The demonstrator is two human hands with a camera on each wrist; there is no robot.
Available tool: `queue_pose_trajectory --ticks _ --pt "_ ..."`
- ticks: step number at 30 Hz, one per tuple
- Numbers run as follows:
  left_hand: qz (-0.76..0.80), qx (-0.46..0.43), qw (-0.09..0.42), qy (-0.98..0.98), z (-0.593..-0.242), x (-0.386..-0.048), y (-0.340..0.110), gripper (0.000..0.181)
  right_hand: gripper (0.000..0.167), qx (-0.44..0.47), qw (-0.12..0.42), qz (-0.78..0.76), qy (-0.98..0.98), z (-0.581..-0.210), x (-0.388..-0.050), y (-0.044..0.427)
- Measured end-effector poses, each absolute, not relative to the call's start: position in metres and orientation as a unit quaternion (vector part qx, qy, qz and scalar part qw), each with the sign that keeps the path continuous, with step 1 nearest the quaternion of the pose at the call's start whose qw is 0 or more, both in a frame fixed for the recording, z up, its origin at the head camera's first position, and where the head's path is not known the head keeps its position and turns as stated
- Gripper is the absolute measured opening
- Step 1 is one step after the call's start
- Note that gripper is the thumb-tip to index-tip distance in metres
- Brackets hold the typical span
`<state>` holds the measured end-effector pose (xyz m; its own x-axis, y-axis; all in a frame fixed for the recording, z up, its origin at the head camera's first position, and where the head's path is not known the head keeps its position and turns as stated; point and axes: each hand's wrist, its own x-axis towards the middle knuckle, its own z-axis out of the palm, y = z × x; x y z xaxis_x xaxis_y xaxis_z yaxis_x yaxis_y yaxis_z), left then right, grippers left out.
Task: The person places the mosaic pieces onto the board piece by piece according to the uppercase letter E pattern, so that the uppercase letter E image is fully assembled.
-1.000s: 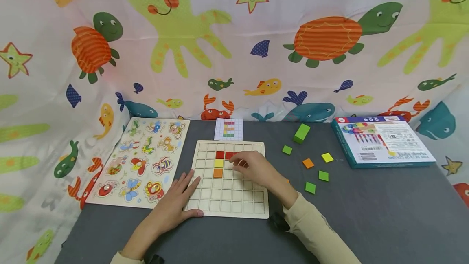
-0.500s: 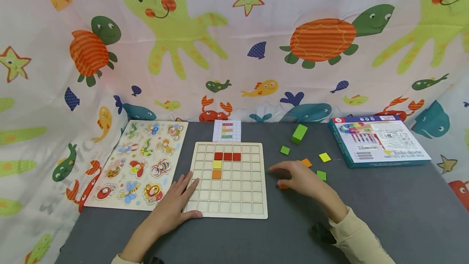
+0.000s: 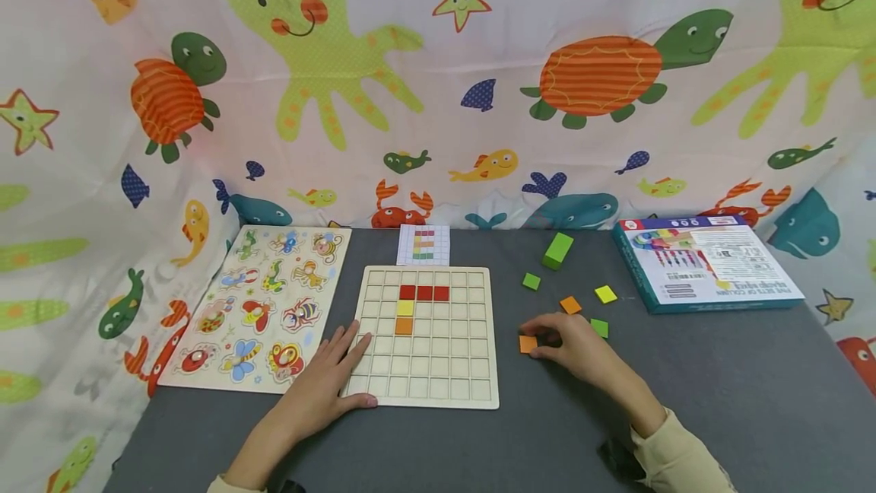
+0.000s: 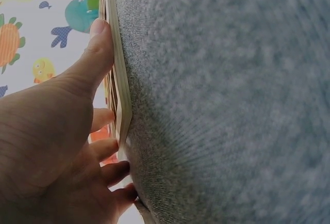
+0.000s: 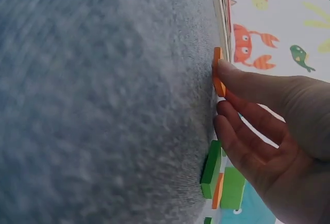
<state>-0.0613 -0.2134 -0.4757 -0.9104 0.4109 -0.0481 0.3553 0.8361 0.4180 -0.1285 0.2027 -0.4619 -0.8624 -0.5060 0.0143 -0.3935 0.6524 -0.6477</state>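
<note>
In the head view my right hand (image 3: pixel 582 348) pinches an orange square tile (image 3: pixel 527 345) on the table, right of the wooden grid board (image 3: pixel 445 379). The right wrist view shows my thumb on that orange tile (image 5: pixel 218 73), with the fingers behind it. My left hand (image 3: pixel 327 371) rests with spread, straight fingers on the board's lower left corner; in the left wrist view the thumb lies along the board edge (image 4: pixel 119 64). On the board sit several tiles: a row of red tiles (image 3: pixel 424 294), a yellow tile (image 3: pixel 405 308) and an orange one (image 3: pixel 404 326) below.
Loose tiles lie around my right hand: green (image 3: pixel 531 281), orange (image 3: pixel 570 305), yellow (image 3: pixel 605 294) and green (image 3: pixel 599 327). A green block (image 3: pixel 557 251) stands behind. A pattern card (image 3: pixel 441 246), an insect puzzle board (image 3: pixel 226 367) and a flat box (image 3: pixel 725 265) surround the grid board.
My right hand has left the grid board, where a third red tile is now fully visible, and moved right to the orange tile. The left hand has stayed in place.
</note>
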Motion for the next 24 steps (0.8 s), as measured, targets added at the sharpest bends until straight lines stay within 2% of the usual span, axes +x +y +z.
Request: queue_pose_trajectory --ticks 12,24 --pt "0.209 0.202 0.068 0.955 -0.475 -0.061 -0.213 0.094 0.024 -0.275 0.076 -0.359 0.889 -0.447 -0.133 0.192" --pt "0.209 0.208 0.051 0.954 -0.474 -0.061 -0.212 0.093 0.026 -0.301 0.07 -0.383 0.87 -0.443 -0.146 0.136"
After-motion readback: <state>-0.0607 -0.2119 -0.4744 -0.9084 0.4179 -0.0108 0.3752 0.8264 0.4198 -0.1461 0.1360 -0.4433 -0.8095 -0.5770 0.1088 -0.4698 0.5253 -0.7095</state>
